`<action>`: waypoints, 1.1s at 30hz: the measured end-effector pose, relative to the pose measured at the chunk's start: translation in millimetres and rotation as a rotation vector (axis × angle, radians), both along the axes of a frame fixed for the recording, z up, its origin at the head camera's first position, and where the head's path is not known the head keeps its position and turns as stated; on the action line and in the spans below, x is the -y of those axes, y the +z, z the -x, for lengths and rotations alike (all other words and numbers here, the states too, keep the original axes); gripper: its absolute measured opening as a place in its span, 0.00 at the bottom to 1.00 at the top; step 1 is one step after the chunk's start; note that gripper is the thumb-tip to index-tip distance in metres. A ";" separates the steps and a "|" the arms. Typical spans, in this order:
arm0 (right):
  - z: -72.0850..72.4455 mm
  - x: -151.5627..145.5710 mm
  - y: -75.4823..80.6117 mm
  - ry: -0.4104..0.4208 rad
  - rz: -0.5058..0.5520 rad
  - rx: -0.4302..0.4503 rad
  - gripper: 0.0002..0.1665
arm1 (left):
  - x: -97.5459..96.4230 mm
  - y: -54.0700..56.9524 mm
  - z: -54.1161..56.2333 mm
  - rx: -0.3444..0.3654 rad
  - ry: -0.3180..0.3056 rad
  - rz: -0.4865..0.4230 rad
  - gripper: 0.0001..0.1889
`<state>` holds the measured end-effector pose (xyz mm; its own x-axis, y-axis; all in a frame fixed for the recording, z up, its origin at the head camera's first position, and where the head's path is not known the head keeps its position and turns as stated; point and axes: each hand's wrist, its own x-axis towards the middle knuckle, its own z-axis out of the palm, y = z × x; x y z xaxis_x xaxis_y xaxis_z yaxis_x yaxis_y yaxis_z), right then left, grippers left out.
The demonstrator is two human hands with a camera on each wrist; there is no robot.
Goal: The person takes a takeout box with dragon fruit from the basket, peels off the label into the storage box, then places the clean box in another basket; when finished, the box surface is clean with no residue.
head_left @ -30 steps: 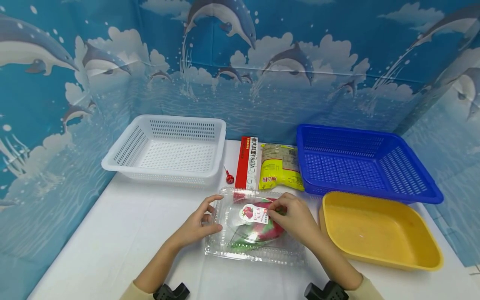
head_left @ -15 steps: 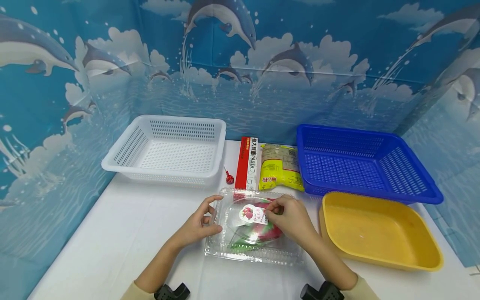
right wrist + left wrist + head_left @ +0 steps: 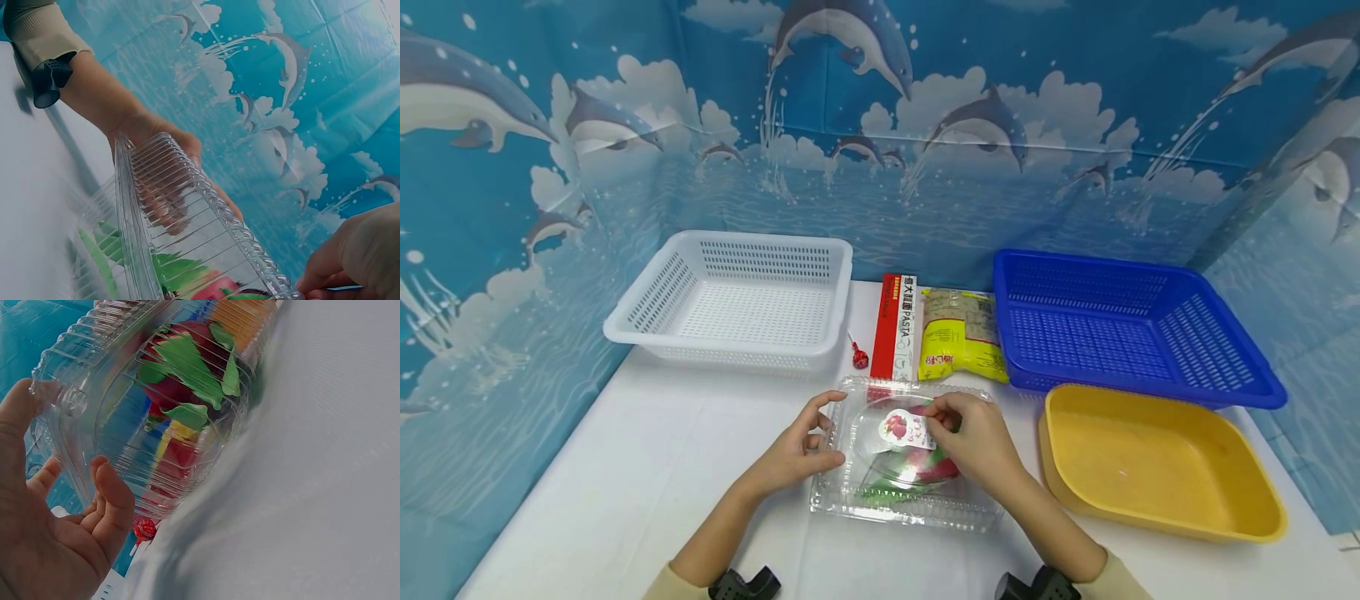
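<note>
A clear plastic clamshell box [image 3: 910, 505] lies on the white table with a dragon fruit [image 3: 181, 369] inside, red with green scales. On its lid is a white label [image 3: 901, 427] with a fruit picture. My left hand [image 3: 796, 454] holds the box's left side, thumb near the front and fingers bent at the back; the left wrist view shows them around the corner. With thumb and forefinger, my right hand [image 3: 981, 437] pinches the label's right end, hiding part of it. The right wrist view shows this hand [image 3: 369, 256] at the lid's edge.
Behind the box lie a lollipop [image 3: 859, 357], a red-and-white pasta box [image 3: 895, 329] and a yellow bag [image 3: 962, 337]. A white basket [image 3: 730, 354] stands back left, a blue basket [image 3: 1135, 387] back right. A yellow tub [image 3: 1157, 467] sits on the right.
My right hand has shifted a little to the left over the lid, its fingertips still at the label's right end. My left hand and the box stay in place.
</note>
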<state>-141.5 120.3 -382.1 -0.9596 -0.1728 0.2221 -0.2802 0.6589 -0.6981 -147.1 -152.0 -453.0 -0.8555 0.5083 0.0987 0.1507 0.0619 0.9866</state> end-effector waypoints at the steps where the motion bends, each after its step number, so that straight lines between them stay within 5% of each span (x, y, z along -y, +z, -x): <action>1: -0.3 0.2 -0.1 -0.005 -0.002 -0.001 0.01 | -0.1 -0.2 0.1 -0.003 0.001 0.000 0.39; 8: -2.6 1.4 1.1 -0.046 0.012 -0.010 0.04 | -0.5 -0.6 0.3 -0.005 0.009 0.000 0.39; 21: -3.4 -5.9 7.9 -0.063 0.190 0.020 0.04 | -0.6 -0.3 0.8 -0.022 0.021 0.021 0.39; 33: -4.1 -21.0 12.0 -0.086 0.153 0.071 0.05 | 0.3 -1.5 0.7 -0.019 0.020 0.023 0.39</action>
